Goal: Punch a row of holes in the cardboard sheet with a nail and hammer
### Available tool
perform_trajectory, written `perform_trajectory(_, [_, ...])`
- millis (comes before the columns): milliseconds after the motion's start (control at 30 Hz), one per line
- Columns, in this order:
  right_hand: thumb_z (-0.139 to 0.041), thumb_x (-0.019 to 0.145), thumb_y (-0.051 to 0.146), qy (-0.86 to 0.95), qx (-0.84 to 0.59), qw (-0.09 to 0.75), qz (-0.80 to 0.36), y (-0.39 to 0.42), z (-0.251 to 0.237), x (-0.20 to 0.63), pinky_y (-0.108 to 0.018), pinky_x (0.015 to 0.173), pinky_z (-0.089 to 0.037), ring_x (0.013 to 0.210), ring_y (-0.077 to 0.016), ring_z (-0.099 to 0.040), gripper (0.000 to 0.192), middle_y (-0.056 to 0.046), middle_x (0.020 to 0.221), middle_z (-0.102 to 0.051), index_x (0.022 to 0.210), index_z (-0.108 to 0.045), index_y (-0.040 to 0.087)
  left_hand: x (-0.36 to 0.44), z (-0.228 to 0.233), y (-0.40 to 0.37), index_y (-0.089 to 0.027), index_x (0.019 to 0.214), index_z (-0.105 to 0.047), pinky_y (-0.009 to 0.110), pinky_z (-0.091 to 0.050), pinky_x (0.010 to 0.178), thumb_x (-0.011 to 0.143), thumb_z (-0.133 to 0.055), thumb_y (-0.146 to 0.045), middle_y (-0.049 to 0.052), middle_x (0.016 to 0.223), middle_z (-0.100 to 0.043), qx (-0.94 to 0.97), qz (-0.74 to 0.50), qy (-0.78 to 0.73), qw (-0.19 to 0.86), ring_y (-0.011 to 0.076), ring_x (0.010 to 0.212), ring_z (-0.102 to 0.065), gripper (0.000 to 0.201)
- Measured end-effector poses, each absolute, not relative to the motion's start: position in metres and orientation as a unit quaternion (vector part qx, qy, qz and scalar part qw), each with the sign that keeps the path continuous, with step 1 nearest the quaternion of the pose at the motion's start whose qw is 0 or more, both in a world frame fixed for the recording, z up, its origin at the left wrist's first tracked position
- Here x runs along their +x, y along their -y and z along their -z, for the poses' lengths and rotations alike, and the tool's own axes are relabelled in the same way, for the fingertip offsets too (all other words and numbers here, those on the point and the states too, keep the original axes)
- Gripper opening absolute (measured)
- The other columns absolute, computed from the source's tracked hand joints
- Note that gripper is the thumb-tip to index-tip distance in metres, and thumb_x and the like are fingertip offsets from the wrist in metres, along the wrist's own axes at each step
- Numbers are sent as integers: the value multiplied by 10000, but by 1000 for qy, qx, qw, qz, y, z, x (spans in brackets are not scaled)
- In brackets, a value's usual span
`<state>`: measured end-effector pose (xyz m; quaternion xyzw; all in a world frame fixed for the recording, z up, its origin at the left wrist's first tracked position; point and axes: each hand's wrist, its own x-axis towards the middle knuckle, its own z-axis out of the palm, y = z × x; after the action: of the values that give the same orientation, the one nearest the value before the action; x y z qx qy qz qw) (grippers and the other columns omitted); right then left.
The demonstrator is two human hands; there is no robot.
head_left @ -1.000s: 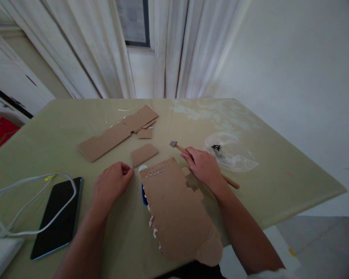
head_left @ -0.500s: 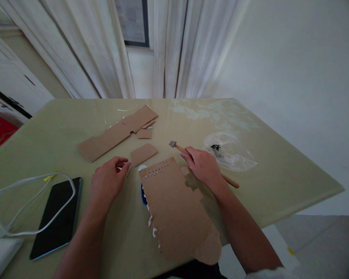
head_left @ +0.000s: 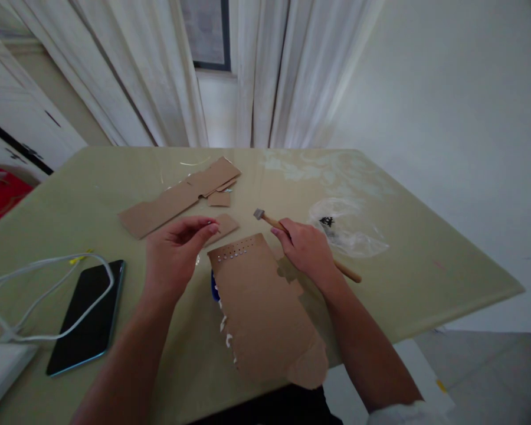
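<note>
My left hand (head_left: pixel 172 254) is raised left of a cardboard sheet, thumb and forefinger pinched on a small thin nail (head_left: pixel 218 229), mostly hidden by the fingertips. My right hand (head_left: pixel 307 248) is wrapped round the wooden handle of a small hammer (head_left: pixel 347 271); its square metal head points up and left. Between the hands lies the brown cardboard sheet (head_left: pixel 265 313), with rows of small holes and shiny round nail heads along its far edge. White bits show on its ragged left edge. Something blue (head_left: pixel 215 287) sticks out from under it.
Behind lie a long cardboard strip (head_left: pixel 177 200) and a smaller cardboard piece (head_left: pixel 225 225). A clear plastic bag (head_left: pixel 358 233) with small black pieces (head_left: pixel 326 221) is at right. At left are a black tablet (head_left: pixel 86 319), a white cable (head_left: pixel 35 338) and a white box (head_left: pixel 4 372).
My left hand has moved up and right from the table, lifting the pinched nail in front of the small cardboard piece. My right hand still holds the hammer, nearly unmoved. The view has shifted slightly.
</note>
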<state>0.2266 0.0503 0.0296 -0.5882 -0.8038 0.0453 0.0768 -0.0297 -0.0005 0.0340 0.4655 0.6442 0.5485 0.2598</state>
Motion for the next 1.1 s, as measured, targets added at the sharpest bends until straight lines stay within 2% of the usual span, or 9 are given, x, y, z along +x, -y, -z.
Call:
perform_trajectory(200, [-429,1175,517,803,-589,78,-45,-50,-29,226,-323,686,-342,900,-237,-740,394,-75,1061,-830,1162,-715,246,-2,-53,-15,-201,864,-847,294,-591,694,824,-822,-438,32,754,-816,600,-462,-568,322,195,702,-745,242])
perform_trajectory(333, [-428,1178,516,803,-589,80,-45,-51,-29,228,-319,700,-364,906,-231,-748,399,-75,1077,-832,1169,-716,240,3,-42,-18,-208,870,-831,290,-534,605,841,-804,-472,35,752,-817,612,-433,-573,333,196,653,-723,267])
perform_trajectory(500, [-427,1178,513,802,-591,78,-47,-52,-30,229,-319,706,-386,914,-233,-758,399,-69,1075,-835,1170,-721,243,-3,-35,-16,-228,894,-841,318,-553,688,851,-797,-506,54,896,-861,634,-411,-583,299,231,771,-772,285])
perform_trajectory(800, [-426,1177,521,806,-585,76,-51,-48,-31,226,-318,716,-401,940,-236,-768,400,-68,1085,-836,1168,-716,246,-8,-35,-14,-213,851,-810,294,-537,673,815,-819,-524,53,843,-847,641,-399,-566,330,218,757,-748,313])
perform_trajectory(1100, [-412,1180,522,808,-583,67,-54,-49,-28,225,-318,717,-407,935,-242,-767,411,-77,1089,-836,1188,-718,247,-8,-33,-14,-231,857,-838,304,-498,684,856,-775,-507,43,853,-839,659,-403,-559,301,204,743,-699,283])
